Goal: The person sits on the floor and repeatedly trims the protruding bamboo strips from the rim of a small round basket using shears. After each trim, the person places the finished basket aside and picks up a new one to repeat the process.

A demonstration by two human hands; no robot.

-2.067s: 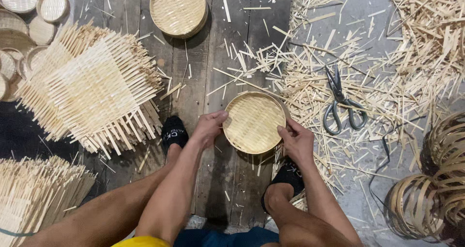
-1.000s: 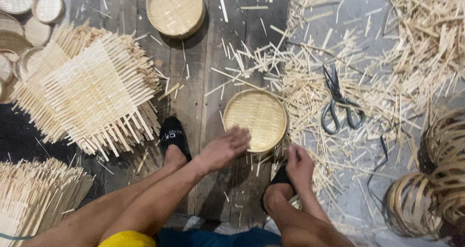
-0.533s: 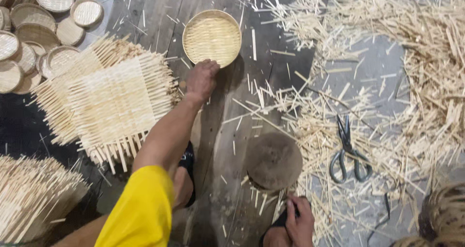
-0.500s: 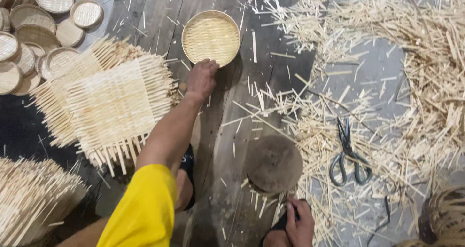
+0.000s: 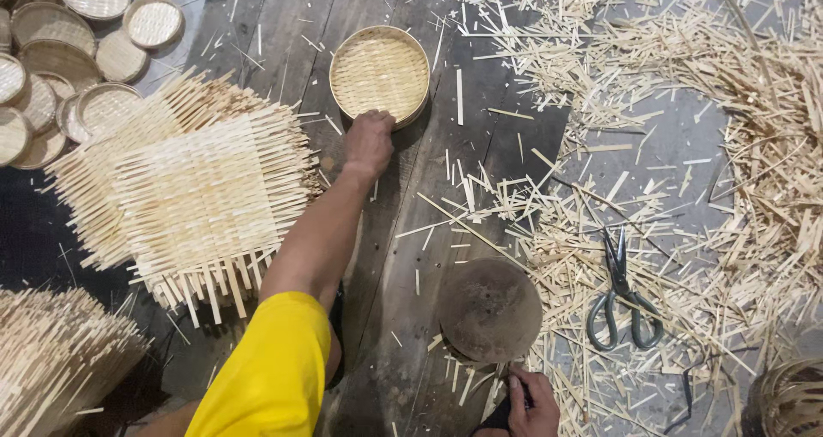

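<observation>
- Reaching far forward, my left hand (image 5: pixel 370 141) rests its fingers on the near rim of the round woven bamboo tray (image 5: pixel 380 74); whether those fingers are curled over the rim or only pressing on it I cannot tell, since the back of my hand hides them.
- My right hand (image 5: pixel 533 401) is low at the bottom edge, fingers curled against something dark that I cannot make out, just beside the dark round disc (image 5: pixel 490 309) on the floor planks (image 5: pixel 411 257).
- The two hands are well apart, so the tray gets support from one side only. If I drag or lift it by that near rim, I judge it could tip and slip off my fingers.
- The loose bamboo slivers (image 5: pixel 549 231) scattered to the right could snag the tray's bottom or prick my hand.
- The stack of woven square mats (image 5: pixel 193 197) lies just left of my forearm; a careless sweep of the elbow could shove its splayed ends askew.
- The scissors (image 5: pixel 621 295) lie among the offcuts, near my right hand but not touching it; groping there blindly risks a cut.
</observation>
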